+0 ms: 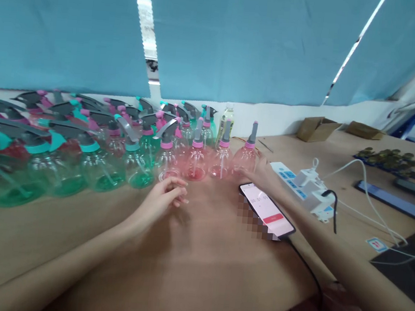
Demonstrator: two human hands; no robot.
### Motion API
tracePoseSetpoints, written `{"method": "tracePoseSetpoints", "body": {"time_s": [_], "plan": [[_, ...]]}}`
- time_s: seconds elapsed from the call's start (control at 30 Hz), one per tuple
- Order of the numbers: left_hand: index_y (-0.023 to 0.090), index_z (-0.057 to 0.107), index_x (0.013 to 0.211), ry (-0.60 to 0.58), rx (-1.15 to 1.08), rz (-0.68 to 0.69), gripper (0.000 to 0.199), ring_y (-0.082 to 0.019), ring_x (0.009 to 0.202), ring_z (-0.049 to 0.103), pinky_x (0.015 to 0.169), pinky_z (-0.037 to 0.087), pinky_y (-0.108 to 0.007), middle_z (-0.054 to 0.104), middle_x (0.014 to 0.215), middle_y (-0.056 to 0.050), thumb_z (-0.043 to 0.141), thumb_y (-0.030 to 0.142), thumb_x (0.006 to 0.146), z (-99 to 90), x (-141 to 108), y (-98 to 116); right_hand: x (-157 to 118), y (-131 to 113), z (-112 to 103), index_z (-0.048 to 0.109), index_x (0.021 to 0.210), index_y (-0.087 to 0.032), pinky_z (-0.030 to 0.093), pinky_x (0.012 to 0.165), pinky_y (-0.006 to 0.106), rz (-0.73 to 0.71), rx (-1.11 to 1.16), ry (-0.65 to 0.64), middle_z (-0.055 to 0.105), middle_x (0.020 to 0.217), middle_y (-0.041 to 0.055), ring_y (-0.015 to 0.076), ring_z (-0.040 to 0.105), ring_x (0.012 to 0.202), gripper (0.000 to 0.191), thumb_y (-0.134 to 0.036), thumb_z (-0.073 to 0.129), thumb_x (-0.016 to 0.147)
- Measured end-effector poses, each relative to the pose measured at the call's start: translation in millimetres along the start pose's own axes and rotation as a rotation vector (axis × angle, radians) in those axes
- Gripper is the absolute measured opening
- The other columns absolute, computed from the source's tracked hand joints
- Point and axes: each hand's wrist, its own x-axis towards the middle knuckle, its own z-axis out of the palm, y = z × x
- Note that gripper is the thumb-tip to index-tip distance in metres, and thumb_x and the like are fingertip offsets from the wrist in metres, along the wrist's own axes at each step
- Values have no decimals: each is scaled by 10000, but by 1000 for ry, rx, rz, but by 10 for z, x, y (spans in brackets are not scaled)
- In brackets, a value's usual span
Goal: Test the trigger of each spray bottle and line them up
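Observation:
My right hand [264,174] is closed around the body of a clear pink spray bottle [244,156] with a pink collar and grey top. This bottle stands upright at the right end of the front row. Over the table, my left hand [166,194] has loosely curled, parted fingers and holds nothing. Just beyond it is another pink-collared spray bottle [165,159]. Two more pink spray bottles, one in the middle [196,162] and one farther right [222,161], stand between my hands. Several green spray bottles [139,166] line the left side.
A lit phone [268,211] lies by my right forearm, its cable hanging off the table edge. Farther right are a power strip [288,179] with plugs and white cables, a cardboard box [317,129] and a pile of dark parts [392,162]. A labelled drink bottle [227,118] stands behind.

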Motion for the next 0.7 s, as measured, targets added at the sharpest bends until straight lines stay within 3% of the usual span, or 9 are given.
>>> {"method": "tracePoseSetpoints", "body": {"time_s": [0.2, 0.3, 0.37, 0.53, 0.7], "plan": [[190, 554, 906, 225, 172, 121, 248, -208, 782, 667, 674, 511, -314, 651, 848, -43, 570, 402, 777, -554, -155, 35, -391, -470, -24, 348, 1370, -109, 294, 1053, 599, -108, -9, 41, 415, 1389, 237, 403, 312, 1348, 779, -530, 611, 770], [207, 557, 967, 430, 533, 238, 252, -225, 853, 635, 758, 479, -335, 651, 925, -60, 535, 404, 811, -817, -220, 89, -539, -805, 67, 396, 1335, -159, 328, 1046, 570, -195, 82, -8, 480, 1338, 191, 354, 410, 1290, 647, -456, 610, 802], [205, 537, 1092, 506, 744, 227, 333, -253, 873, 628, 777, 458, -360, 658, 937, -75, 500, 415, 836, -936, -226, 138, -613, -1049, 166, 438, 1293, -163, 375, 1022, 529, -213, 162, -71, 528, 1282, 174, 324, 475, 1237, 583, -413, 626, 801], [142, 473, 1263, 491, 980, -30, 635, -384, 963, 633, 781, 457, -433, 685, 985, -179, 446, 605, 830, -1011, -69, 194, -688, -1636, 464, 523, 1195, -193, 474, 918, 429, -191, 335, -295, 603, 1218, 111, 241, 613, 1057, 408, -338, 620, 826], [74, 542, 1176, 507, 1059, -19, 690, -412, 1038, 615, 847, 449, -455, 682, 1000, -253, 451, 654, 813, -942, 123, 166, -604, -1972, 713, 519, 1225, -145, 476, 914, 405, -237, 416, -392, 609, 1238, 139, 214, 656, 966, 444, -300, 628, 824]]}}
